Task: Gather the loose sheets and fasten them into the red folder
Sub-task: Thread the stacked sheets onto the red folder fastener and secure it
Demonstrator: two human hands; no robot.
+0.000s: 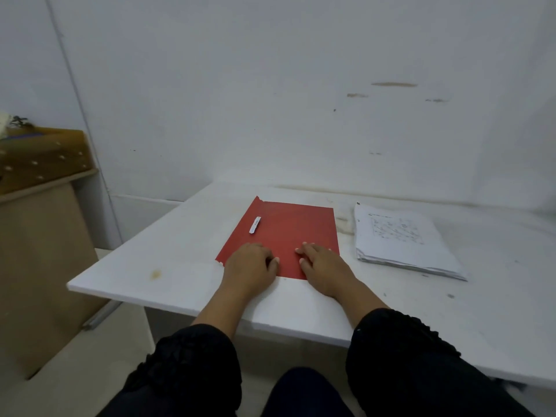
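Under my fingers is the red folder (282,236), lying flat and closed on the white table (168,266). My left hand (249,263) rests on its near left part with the fingers bent a little and the tips down on the cover, and my right hand (322,264) rests on its near right part the same way, fingers spread a bit. Neither hand holds anything; they only touch the top. I think the folder is thin card, light and bendy, so it can slide on the smooth table if I push it. Its near left corner looks torn, so I would not pull there. The best place to take it, I think, is the right edge, where the cover should lift open, while the other hand keeps the folder from moving. A small white strip (255,225) lies on the cover, up and left of my left hand and not touching it; it may be part of the clip, but I cannot tell. Off to the right of my right hand, well apart from the folder, sits the stack of loose sheets (403,245). The edges do not line up. Paper like that is light and floppy and slips apart, so I would hold the pile from both sides and tap it even.
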